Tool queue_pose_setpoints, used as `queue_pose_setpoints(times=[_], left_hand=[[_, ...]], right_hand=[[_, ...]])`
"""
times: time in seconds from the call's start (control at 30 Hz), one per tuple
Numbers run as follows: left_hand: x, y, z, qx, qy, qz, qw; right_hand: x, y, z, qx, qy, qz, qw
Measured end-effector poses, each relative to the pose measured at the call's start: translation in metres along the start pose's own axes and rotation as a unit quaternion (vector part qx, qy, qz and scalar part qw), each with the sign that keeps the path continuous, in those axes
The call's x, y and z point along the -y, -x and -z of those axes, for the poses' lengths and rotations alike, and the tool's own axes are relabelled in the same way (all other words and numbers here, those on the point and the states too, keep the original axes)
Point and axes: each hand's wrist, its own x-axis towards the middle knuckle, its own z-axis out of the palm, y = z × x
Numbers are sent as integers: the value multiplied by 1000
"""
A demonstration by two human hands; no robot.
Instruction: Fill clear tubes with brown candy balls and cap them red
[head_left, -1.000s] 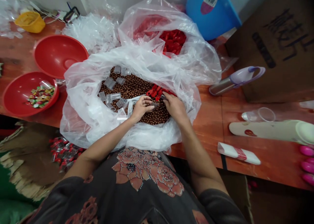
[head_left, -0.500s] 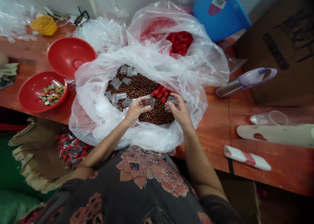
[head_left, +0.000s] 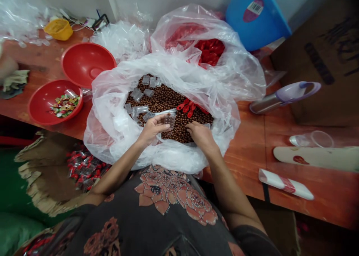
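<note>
Two red bowls stand at your far left, and right of them your left hand, forearm angled inward, pinches a clear plastic case between thumb and fingers above the brown balls in the whitish bag. Your right hand reaches over the balls, back up, fingertips drawn together; whether they grip anything, I cannot tell. Farther right, the blue bucket bears an oval barcode label, its print too small to read, and the carton carries blurred dark writing.
</note>
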Motion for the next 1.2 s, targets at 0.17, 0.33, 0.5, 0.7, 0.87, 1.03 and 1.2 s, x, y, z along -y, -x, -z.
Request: queue_pose_setpoints(times=[0.17,0.33,0.5,0.7,0.87,1.03,1.2], left_hand=[[5,5,7,1,-7,20,1000],[9,9,7,13,-25,44,999],[13,9,8,32,-49,43,997],[17,8,8,44,-66,28,996],[19,9,7,51,-58,24,997],[20,11,1,52,-59,17,997],[24,14,-8,58,-51,10,997]], right_hand=[[-1,3,8,-17,-39,-27,999],[1,0,15,-98,-45,-38,993],[2,-30,19,-151,-52,-8,987],[-2,-64,15,-147,-73,11,986],[4,-48,12,-167,-375,1,912],[24,-12,19,-74,-709,-59,699],[37,10,19,-78,-679,-47,729]])
